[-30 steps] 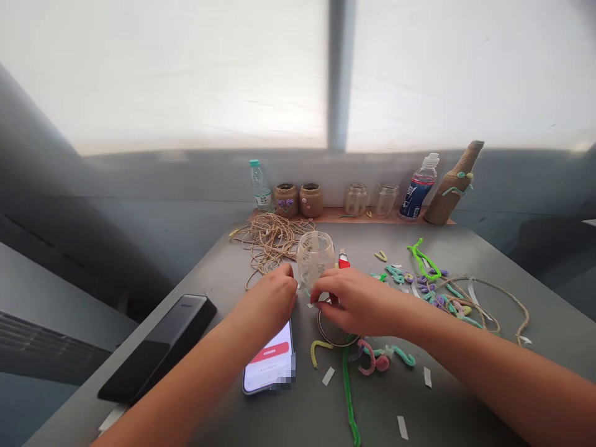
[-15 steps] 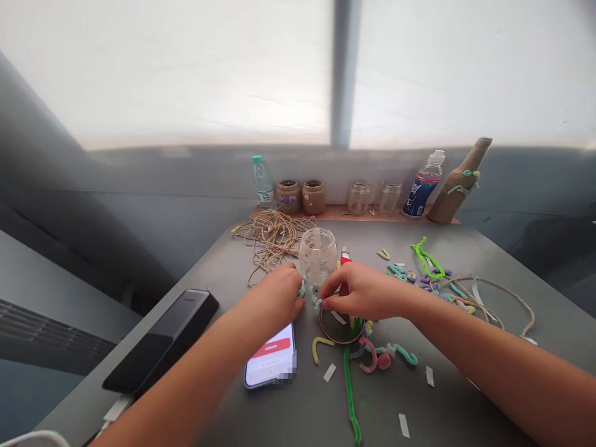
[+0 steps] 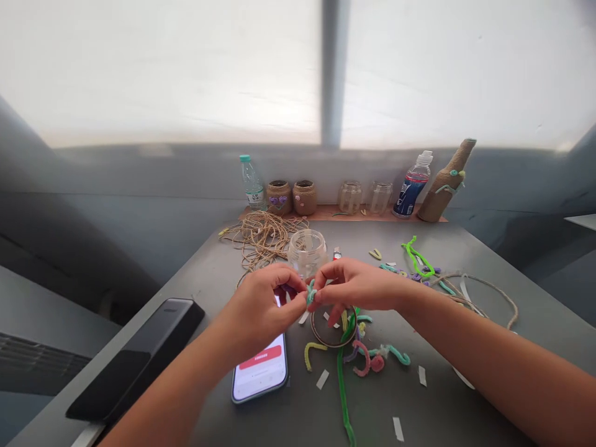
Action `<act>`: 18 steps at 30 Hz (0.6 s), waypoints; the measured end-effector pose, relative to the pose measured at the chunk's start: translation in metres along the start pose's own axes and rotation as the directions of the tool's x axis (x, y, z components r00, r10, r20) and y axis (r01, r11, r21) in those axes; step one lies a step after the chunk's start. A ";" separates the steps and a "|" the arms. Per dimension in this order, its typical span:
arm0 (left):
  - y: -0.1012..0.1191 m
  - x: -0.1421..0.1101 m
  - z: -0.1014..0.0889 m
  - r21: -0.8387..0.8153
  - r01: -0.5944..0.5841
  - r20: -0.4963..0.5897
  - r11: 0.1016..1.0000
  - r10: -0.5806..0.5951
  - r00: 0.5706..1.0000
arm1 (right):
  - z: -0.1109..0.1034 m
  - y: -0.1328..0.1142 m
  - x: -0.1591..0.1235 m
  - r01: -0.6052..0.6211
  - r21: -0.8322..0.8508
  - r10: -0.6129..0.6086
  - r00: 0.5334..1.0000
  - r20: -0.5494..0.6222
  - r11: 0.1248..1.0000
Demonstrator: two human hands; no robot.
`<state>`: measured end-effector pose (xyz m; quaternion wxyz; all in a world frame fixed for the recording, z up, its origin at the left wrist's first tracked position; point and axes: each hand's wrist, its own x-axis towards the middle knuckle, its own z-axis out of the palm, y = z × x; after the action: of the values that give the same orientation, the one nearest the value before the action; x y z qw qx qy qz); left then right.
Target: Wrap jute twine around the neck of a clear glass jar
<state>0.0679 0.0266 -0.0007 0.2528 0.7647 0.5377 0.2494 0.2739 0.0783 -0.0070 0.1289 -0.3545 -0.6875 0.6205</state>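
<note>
A small curled mint-green pipe cleaner point(image 3: 310, 295) is pinched between the fingertips of my left hand point(image 3: 265, 301) and my right hand point(image 3: 349, 284), which meet over the table. Both hands are closed on it. Something purple shows under my left fingers, too hidden to name. Just behind the hands stands a clear glass jar point(image 3: 307, 251), its lower part covered by them. Below my right hand lies a roll of tape point(image 3: 315, 335) with a long green pipe cleaner point(image 3: 343, 391) beside it. Under my left hand is a phone point(image 3: 261, 372) with a lit screen.
Tangled twine point(image 3: 263, 239) lies behind left. A black power bank point(image 3: 139, 354) sits at the left edge. Pipe cleaner pieces point(image 3: 419, 257) and a twine loop point(image 3: 503, 301) are on the right. Along the wall stand twine-wrapped jars point(image 3: 305, 200), glass jars point(image 3: 350, 198) and bottles point(image 3: 412, 186).
My hands have come together, and the mint-green pipe cleaner in my right fingers now meets my left fingertips. The view has shifted slightly to the right.
</note>
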 end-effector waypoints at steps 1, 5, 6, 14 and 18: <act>0.004 -0.002 0.002 -0.086 -0.025 0.002 0.996 0.025 1.000 | 0.000 0.000 0.000 0.000 0.066 -0.002 1.000 0.029 0.998; 0.012 -0.006 0.014 -0.211 -0.106 0.014 0.972 0.111 0.994 | 0.000 -0.002 -0.001 -0.012 0.208 -0.006 0.996 0.084 0.978; 0.013 -0.007 0.016 -0.217 -0.119 0.019 0.969 0.126 0.992 | -0.001 -0.002 -0.001 -0.015 0.208 0.000 0.997 0.075 0.978; 0.008 -0.013 0.011 -0.323 -0.153 0.140 0.934 0.207 0.968 | -0.015 -0.018 -0.022 -0.027 -0.063 0.018 0.990 -0.142 0.998; 0.011 -0.015 0.018 -0.171 -0.227 0.220 0.959 0.262 0.940 | 0.003 -0.013 -0.040 -0.073 -0.202 0.038 0.984 -0.176 0.977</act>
<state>0.0827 0.0069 -0.0082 0.3371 0.8301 0.3847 0.2223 0.2964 0.0506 0.0148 0.1324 -0.4372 -0.7247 0.5159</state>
